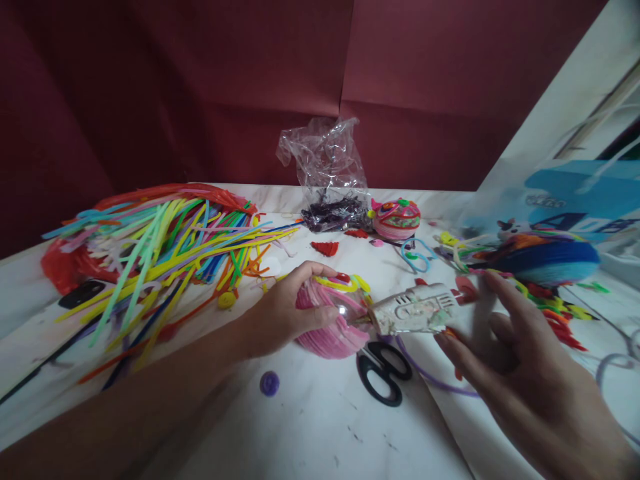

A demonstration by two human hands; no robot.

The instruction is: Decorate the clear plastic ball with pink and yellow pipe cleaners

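My left hand (305, 303) is wrapped round a pink ball (333, 340) that looks wound with fuzzy strands, with yellow strands (356, 285) across its top. My right hand (525, 367) is closed around the blurred rear part of a whitish, stained glue gun (415, 310). The gun lies level, and its nozzle points left, at or very near the side of the ball; whether they touch I cannot tell. A small bright spot shows on the ball by my left thumb. Black-handled scissors (384, 373) lie below the nozzle, their blades hidden beneath the ball.
Many coloured pipe cleaners (165, 247) lie heaped at left on red plastic. Behind are a clear plastic bag (330, 173) with dark strands and a decorated pink ball (397, 220). A blue wound ball (545, 257) stands at right. A purple button (269, 383) lies in front.
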